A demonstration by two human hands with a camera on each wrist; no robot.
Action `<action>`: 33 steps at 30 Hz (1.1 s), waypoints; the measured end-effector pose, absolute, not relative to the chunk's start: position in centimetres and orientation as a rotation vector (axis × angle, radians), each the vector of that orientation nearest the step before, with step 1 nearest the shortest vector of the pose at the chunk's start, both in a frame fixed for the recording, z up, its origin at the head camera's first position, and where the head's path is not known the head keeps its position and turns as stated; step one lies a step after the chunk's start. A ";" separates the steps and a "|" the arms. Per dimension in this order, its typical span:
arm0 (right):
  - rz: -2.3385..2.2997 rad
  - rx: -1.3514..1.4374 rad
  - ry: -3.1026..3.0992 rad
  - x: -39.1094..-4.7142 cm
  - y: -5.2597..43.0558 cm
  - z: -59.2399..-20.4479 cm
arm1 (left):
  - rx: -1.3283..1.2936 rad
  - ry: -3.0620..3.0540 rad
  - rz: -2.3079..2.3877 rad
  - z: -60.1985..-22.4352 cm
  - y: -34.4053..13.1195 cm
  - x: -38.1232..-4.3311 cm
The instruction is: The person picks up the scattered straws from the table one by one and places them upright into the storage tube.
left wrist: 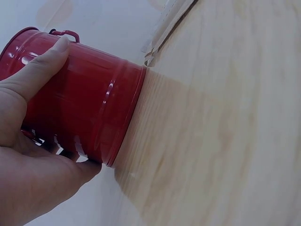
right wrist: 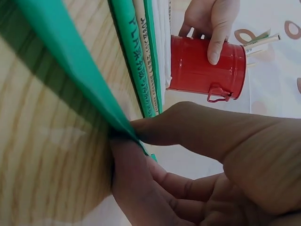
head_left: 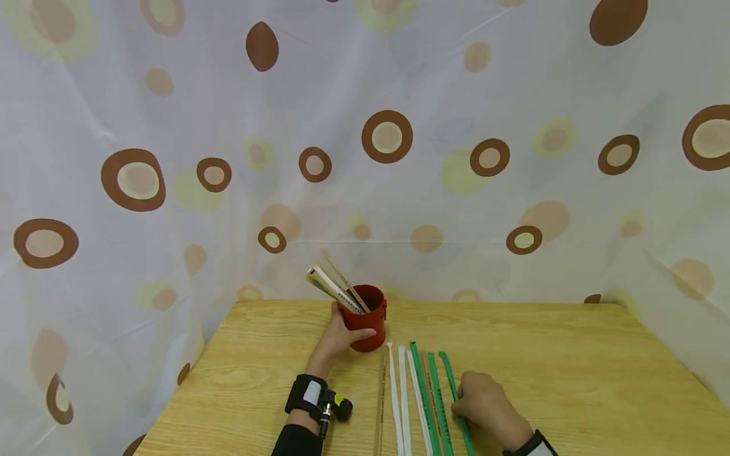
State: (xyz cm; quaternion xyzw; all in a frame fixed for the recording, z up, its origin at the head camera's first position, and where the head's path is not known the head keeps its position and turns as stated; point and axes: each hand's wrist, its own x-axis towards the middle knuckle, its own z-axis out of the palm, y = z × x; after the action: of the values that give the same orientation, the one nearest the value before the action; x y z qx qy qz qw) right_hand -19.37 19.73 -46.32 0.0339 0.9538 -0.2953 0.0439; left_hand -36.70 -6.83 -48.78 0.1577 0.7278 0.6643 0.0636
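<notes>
We grip the red bucket (head_left: 369, 322) with our left hand (head_left: 338, 335), likely to steady it, while our right hand (head_left: 485, 404) pinches the rightmost green strip (head_left: 448, 375).

The left forearm (head_left: 300, 418) is slanting forward and to the right, and the left hand (head_left: 341, 332) is gripping, its thumb (left wrist: 42, 70) stretching across the near side while the other fingers are curving round the far side, partly hidden. The right hand (head_left: 485, 402) is working closer to the body and farther right, its back facing upward. Its thumb (right wrist: 188, 127) and index finger (right wrist: 131, 174) are meeting in a pinch at their tips, and the remaining fingers are curling in behind them. Both hands are lying well apart.
</notes>
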 end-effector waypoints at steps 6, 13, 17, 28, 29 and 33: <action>-0.909 0.129 2.915 -19.5 19.9 -46.3 | 0.477 2.195 2.010 -48.6 -6.7 -36.8; -0.918 0.155 2.896 -19.4 20.1 -45.8 | 0.478 2.212 1.990 -48.5 -6.7 -36.7; -0.998 0.137 2.919 -19.5 20.4 -45.1 | 0.481 2.201 1.988 -48.6 -6.8 -36.5; -1.263 0.025 3.274 -18.6 21.9 -40.6 | 0.476 2.177 2.004 -48.6 -6.8 -36.3; -1.298 -0.010 3.350 -18.5 21.9 -40.3 | 0.483 2.178 2.003 -48.6 -6.8 -36.3; -1.436 -0.173 3.609 -18.2 22.0 -39.6 | 0.481 2.171 2.015 -48.7 -6.8 -36.4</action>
State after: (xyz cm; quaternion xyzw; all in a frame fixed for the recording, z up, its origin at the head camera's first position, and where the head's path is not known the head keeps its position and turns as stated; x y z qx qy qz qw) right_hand -18.17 22.01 -39.62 -0.0414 0.8643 -0.3439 -0.3646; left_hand -36.40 -6.83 -48.66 0.1599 0.7216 0.6699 0.0702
